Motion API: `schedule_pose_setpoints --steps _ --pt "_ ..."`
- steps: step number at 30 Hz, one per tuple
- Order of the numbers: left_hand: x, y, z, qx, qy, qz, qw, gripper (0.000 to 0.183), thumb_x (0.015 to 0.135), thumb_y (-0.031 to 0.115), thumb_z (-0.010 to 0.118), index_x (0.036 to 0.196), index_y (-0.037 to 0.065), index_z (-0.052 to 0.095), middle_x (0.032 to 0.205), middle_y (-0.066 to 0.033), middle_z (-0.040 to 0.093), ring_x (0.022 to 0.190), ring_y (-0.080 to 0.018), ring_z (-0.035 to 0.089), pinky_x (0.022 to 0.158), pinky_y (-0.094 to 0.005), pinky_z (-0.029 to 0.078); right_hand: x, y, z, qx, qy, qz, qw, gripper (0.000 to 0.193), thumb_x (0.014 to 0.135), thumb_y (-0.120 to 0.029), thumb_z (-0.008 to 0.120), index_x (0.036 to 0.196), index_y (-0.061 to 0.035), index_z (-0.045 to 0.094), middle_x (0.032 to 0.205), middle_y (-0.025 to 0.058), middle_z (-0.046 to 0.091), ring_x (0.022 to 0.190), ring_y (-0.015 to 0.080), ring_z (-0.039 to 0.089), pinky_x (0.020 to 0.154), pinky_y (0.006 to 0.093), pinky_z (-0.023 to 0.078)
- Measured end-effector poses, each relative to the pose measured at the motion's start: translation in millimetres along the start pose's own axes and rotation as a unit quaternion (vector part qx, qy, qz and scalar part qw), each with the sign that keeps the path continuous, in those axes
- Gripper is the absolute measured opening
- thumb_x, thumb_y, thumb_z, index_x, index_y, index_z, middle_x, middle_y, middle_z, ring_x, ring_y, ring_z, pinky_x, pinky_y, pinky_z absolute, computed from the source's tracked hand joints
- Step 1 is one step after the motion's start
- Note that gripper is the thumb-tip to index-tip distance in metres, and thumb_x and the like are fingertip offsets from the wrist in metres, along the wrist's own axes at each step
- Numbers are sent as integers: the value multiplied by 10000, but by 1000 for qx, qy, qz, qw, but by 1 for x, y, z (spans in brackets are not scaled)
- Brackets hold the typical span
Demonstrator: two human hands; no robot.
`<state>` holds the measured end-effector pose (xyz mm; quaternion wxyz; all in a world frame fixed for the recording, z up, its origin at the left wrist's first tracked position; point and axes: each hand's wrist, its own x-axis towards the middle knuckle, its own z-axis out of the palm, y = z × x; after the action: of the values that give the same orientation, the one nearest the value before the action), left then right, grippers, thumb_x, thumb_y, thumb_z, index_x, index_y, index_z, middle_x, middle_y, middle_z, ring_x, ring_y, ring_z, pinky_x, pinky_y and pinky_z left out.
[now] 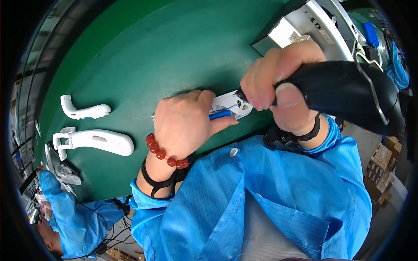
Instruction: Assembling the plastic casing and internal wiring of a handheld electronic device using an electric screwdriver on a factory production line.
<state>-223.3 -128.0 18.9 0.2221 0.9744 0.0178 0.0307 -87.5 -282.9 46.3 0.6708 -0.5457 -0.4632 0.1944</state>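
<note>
White plastic part [230, 104] pinned under left hand [185, 126], fingers pressed onto it; right hand [278, 93] fingers wrapped around black power screwdriver [344, 93]; green tabletop [165, 52].

green worktable [143, 52] | cardboard boxes [383, 167] on floor, right | bright light

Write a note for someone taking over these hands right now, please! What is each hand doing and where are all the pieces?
Left hand: pressing a white plastic part with a blue piece flat on the green table.
Right hand: gripping a black power screwdriver, its tip on that part.
Two more white plastic parts lie apart at the left of the table.
A grey box-shaped fixture sits behind the right hand.
Done: cannot tell if any fastening is finished.
Left: the part under the tip is in work; the two at left lie untouched.
</note>
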Motion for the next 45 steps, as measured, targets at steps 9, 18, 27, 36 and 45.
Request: schedule_pose_setpoints --steps 9,18,27,36,45 --pt "4 1 -2 -5 30 16 999 448 648 476 764 766 67 623 680 -72 621 620 -266 634 535 -352 489 3 0 -2 6 -19 -9 1000 290 918 -273 631 1006 -79 435 692 47 533 570 142 521 556 306 461" --pt "1 18 -10 -9 9 54 998 449 696 290 772 1073 71 662 911 -81 647 803 -269 616 691 -368 492 3 -46 -80 90 96 -132 983 280 960 -328 389 1053 -108 537 710 -2 497 556 102 453 556 290 389" --pt "-4 19 -2 28 10 -32 999 468 721 342 758 1126 124 668 794 -67 616 704 -250 607 626 -358 487 5 -30 -80 7 114 -127 985 230 981 -296 360 1063 -114 473 688 23 476 533 126 448 538 308 401" --pt "-6 14 1 -10 49 -19 999 450 701 337 782 1054 77 680 770 -71 617 650 -248 611 568 -345 487 5 -28 -74 14 113 -104 988 208 987 -299 371 1030 -114 454 671 21 459 524 131 439 533 303 399" --pt "-3 9 9 -30 78 -14 996 382 711 331 782 971 68 685 779 -47 632 634 -224 618 549 -328 489 -24 -25 -15 120 74 -42 989 257 934 -322 531 1039 -117 419 674 18 497 488 131 466 481 286 416"
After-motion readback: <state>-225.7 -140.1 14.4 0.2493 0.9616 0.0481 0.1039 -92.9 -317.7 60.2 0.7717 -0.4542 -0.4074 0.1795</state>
